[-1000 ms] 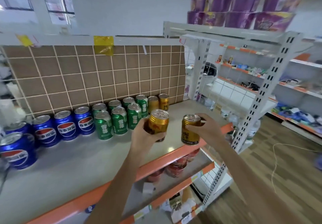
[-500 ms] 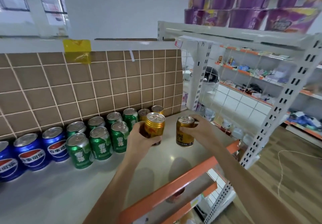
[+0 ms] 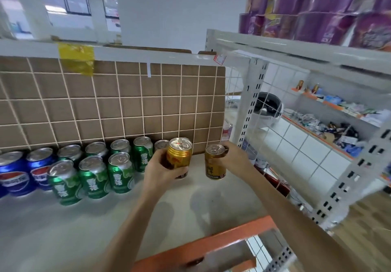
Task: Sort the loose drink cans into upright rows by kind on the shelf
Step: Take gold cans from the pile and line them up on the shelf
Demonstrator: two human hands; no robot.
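Note:
My left hand grips a gold can upright, low over the white shelf. My right hand holds a second gold can by its top and far side, its base at the shelf surface. Behind them another gold can stands against the tiled back panel, partly hidden. Green cans stand upright in two rows to the left. Blue cola cans stand at the far left.
A brown tiled back panel closes the rear of the shelf. An orange front edge runs along the shelf. White uprights and a wire grid stand at the right. Purple packs sit on top. Further shelves with goods are at the right.
Both hands have carried the gold cans forward and down toward the back of the shelf, beside the green rows. The view has moved closer and rightward.

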